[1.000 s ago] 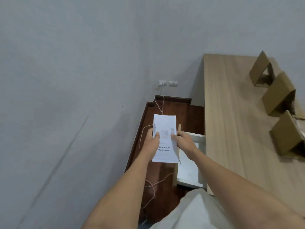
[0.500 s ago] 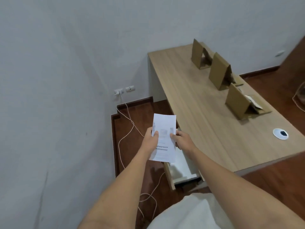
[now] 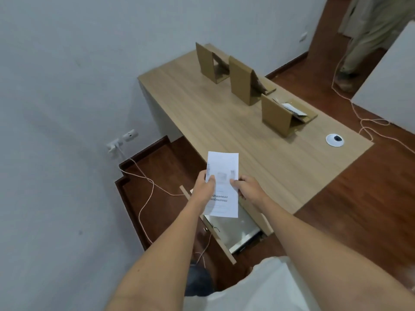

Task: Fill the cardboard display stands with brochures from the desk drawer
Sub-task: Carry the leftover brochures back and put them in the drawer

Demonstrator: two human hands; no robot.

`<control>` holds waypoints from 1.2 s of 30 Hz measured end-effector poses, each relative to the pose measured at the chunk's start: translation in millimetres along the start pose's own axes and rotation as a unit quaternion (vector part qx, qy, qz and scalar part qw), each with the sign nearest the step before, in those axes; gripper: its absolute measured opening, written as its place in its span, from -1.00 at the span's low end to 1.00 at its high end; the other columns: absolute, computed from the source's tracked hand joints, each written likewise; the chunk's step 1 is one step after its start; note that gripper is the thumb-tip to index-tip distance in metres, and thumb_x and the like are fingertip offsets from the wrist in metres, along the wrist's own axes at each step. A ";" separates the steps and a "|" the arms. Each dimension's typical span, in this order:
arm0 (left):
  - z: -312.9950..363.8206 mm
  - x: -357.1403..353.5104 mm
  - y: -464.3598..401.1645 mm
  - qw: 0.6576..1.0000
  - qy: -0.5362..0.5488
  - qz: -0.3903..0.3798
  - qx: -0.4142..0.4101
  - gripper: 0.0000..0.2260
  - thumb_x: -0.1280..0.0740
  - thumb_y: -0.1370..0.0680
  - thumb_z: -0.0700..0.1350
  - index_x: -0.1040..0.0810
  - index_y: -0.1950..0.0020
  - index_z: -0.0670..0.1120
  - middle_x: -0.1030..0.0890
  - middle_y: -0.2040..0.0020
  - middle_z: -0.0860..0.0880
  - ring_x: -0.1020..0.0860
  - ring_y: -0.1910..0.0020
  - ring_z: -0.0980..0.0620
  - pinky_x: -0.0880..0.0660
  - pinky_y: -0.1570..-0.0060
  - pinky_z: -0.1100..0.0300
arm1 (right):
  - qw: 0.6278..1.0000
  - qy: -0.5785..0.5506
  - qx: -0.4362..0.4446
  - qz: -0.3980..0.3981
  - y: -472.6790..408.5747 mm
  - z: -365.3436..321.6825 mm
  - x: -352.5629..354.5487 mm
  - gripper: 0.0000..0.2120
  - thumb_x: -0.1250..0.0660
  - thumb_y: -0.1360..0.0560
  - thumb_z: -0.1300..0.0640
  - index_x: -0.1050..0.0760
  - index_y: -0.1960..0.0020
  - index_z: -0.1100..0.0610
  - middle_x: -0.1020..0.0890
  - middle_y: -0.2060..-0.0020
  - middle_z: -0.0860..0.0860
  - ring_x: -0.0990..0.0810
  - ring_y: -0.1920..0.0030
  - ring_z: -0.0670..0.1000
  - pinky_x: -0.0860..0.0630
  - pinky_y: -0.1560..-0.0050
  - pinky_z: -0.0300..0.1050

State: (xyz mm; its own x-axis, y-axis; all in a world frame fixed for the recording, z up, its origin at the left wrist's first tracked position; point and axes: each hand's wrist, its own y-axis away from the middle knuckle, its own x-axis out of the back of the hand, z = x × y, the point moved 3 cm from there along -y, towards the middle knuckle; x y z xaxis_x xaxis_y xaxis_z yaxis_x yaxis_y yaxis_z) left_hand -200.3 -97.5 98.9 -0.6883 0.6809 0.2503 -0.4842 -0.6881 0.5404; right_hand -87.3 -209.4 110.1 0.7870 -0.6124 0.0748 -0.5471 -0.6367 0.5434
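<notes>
I hold a white brochure upright in front of me. My left hand pinches its left edge and my right hand pinches its right edge. Below the hands the desk drawer stands pulled out, its white inside showing. Three cardboard display stands sit in a row on the wooden desk: the far stand, the middle stand and the near stand. White paper shows in the near stand; all three are seen from behind.
A round white cable grommet sits in the desk near its right end. A wall socket feeds a pale cord trailing over the dark wood floor. Another person's legs stand at the top right beside a white panel.
My view has swung right and pulled back, bringing the whole desk, the stands and the open drawer into sight. Both hands keep the same hold on the brochure.
</notes>
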 end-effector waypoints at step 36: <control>16.9 17.8 -147.7 0.918 -0.192 -0.340 -0.077 -0.95 -0.22 -0.68 -0.04 -0.47 -0.08 0.09 -0.65 -0.10 -0.10 -0.60 -0.02 -0.09 -0.55 -0.15 -0.03 | 0.926 -0.181 -0.102 0.315 -34.8 45.2 -89.3 -0.85 -0.29 -0.61 0.17 -0.48 0.14 0.13 -0.44 0.45 -0.06 -0.30 0.44 -0.05 -0.21 0.44 -0.19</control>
State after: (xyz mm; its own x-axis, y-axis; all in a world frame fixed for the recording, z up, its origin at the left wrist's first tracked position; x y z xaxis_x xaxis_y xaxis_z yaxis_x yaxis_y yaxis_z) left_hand -131.9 20.4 37.1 0.0266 0.9837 0.1781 -0.8224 -0.0797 0.5632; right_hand -151.4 -153.8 46.7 0.1628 -0.9726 0.1661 -0.7716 -0.0207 0.6357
